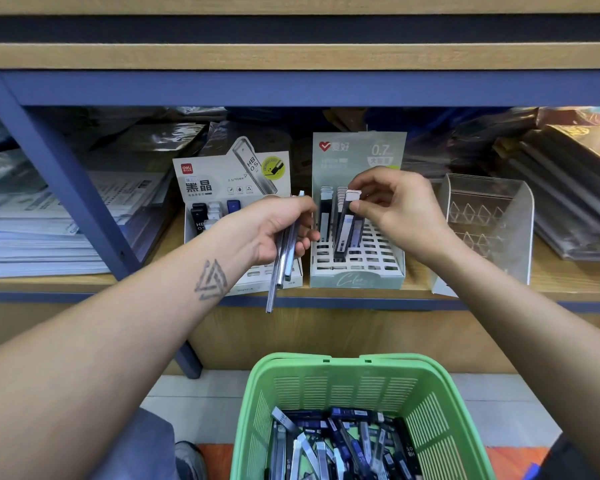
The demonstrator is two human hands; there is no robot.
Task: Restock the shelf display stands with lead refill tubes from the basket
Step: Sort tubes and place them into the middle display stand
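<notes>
A green basket [326, 367] at the bottom holds several lead refill tubes [340, 445]. Two card display stands sit on the shelf: a white one marked HB 0.5 [222, 178] on the left and a pale green one marked 0.7 [357, 278] to its right. My left hand [281, 226] grips a bunch of tubes [281, 268] in front of the white stand. My right hand [392, 209] pinches the white cap of a dark tube [345, 233] that stands tilted in the green stand's grid. A few tubes stand in each stand's back rows.
A clear acrylic stand [485, 223] sits to the right of the green one. Stacks of paper and plastic-wrapped goods [42, 230] fill the shelf on both sides. A blue shelf post [66, 192] slants down on the left.
</notes>
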